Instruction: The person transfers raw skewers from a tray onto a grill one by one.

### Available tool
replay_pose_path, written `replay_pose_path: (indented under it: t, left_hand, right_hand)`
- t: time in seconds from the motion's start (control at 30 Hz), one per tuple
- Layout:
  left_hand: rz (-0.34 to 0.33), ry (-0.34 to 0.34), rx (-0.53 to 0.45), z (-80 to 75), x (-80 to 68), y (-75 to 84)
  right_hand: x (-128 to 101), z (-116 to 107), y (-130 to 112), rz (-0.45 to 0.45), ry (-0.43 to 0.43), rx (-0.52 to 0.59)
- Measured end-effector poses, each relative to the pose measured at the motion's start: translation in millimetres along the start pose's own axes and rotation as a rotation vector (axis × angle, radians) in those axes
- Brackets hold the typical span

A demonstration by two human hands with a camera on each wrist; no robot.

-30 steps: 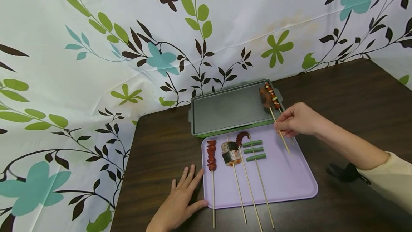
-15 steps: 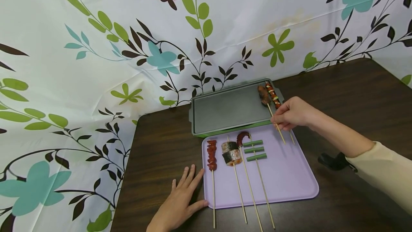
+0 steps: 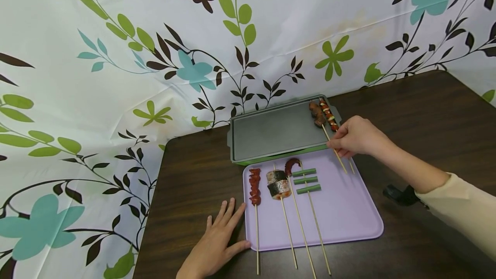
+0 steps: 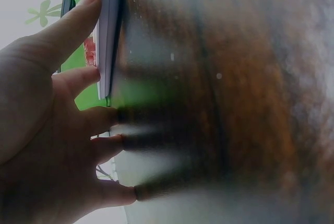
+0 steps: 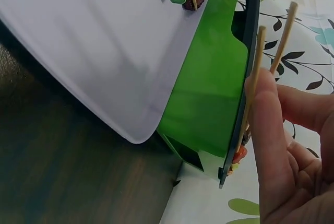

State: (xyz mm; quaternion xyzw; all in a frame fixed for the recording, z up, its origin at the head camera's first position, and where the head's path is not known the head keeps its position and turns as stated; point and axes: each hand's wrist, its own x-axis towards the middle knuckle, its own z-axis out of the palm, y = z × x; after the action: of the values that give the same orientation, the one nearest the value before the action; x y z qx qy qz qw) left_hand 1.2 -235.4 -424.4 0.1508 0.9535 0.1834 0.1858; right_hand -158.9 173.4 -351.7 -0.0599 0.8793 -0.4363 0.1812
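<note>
My right hand (image 3: 356, 137) pinches the bare stick of a brown meat skewer (image 3: 317, 114), whose meat end is at the right end of a dark grill plate (image 3: 271, 134). Beside it on the plate lies a red-and-yellow mixed skewer (image 3: 328, 115); its stick passes under the hand. In the right wrist view, two stick ends (image 5: 284, 36) rise by the fingers (image 5: 269, 145). My left hand (image 3: 217, 240) rests with fingers spread on the table, its thumb and forefinger touching the left edge of the lavender tray (image 3: 348, 214).
On the tray lie a red meat skewer (image 3: 254, 186), a fish skewer (image 3: 277, 184), a curled tentacle skewer (image 3: 291, 165) and a green vegetable skewer (image 3: 306, 181). Their sticks overhang the front edge. The grill's green base (image 5: 209, 88) meets the tray. A patterned cloth (image 3: 116, 76) hangs behind the table.
My right hand has shifted slightly left and up with the meat skewer. Its meat end now sits a little apart from the mixed skewer. The left hand stays in place.
</note>
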Motion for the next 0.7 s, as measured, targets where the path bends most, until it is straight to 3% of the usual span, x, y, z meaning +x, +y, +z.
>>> replay_pose_path:
  t: [0.47,0.7]
  left_hand:
    - [-0.029,-0.026,0.004,-1.8,1.7,0.4]
    - [-0.02,-0.021,0.001,-0.8,0.9,-0.1]
  right_hand:
    - [-6.2,4.5,-3.7,-0.032,0.065,-0.214]
    - [-9.2,5.9,-5.2,-0.055,0.065,-0.26]
